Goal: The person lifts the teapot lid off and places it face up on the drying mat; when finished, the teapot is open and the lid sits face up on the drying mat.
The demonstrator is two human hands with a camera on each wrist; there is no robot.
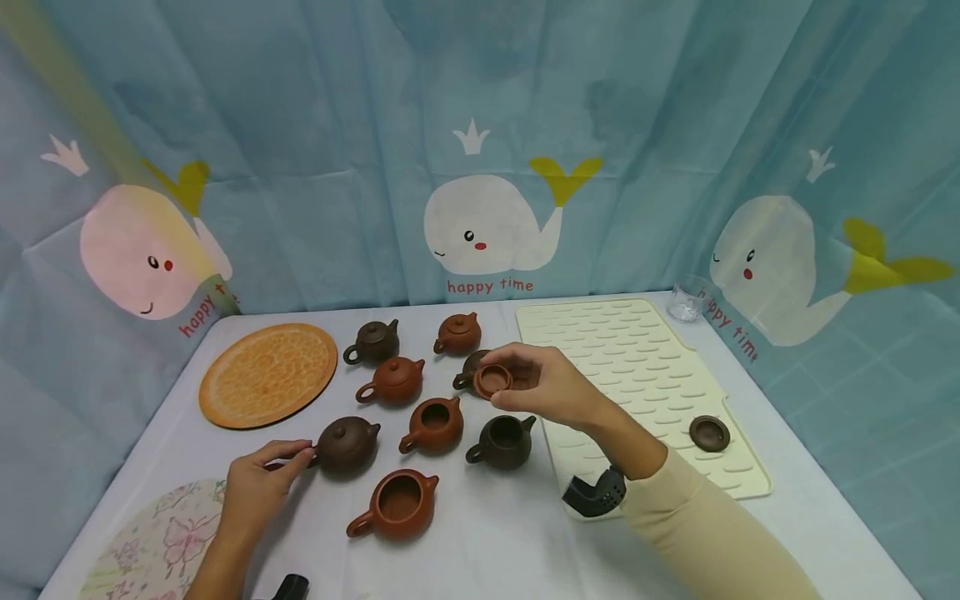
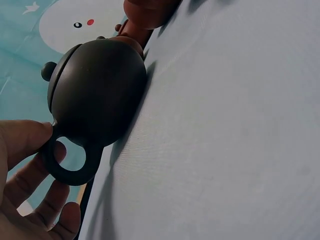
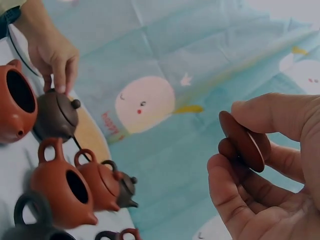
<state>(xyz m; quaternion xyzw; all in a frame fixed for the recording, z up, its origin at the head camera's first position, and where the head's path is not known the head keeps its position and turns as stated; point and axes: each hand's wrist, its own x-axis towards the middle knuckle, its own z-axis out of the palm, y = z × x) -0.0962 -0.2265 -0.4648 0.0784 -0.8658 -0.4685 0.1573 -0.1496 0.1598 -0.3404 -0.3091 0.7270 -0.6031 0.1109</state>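
My left hand (image 1: 258, 487) pinches the ring handle of a lidded dark brown teapot (image 1: 347, 450) at the left of the table; in the left wrist view the thumb and fingers meet on that handle (image 2: 75, 177). Above the pots, my right hand (image 1: 551, 387) holds a small red-brown teapot lid (image 1: 493, 381) between thumb and fingers, its hollow underside toward the head camera. The right wrist view has this lid (image 3: 242, 142) edge-on. Below it stand a lidless red-brown teapot (image 1: 433, 439) and a lidless dark teapot (image 1: 504, 454). Another lidless red-brown teapot (image 1: 405, 517) sits nearer the front.
Lidded teapots stand farther back: dark (image 1: 375, 343), red-brown (image 1: 397, 382) and red-brown (image 1: 457, 335), plus a dark one (image 1: 474, 364) partly behind the lid. A dark lid (image 1: 709, 433) lies on the cream mat (image 1: 622, 350). Round mats (image 1: 267, 375) lie left; a clear glass (image 1: 686, 300) stands back right.
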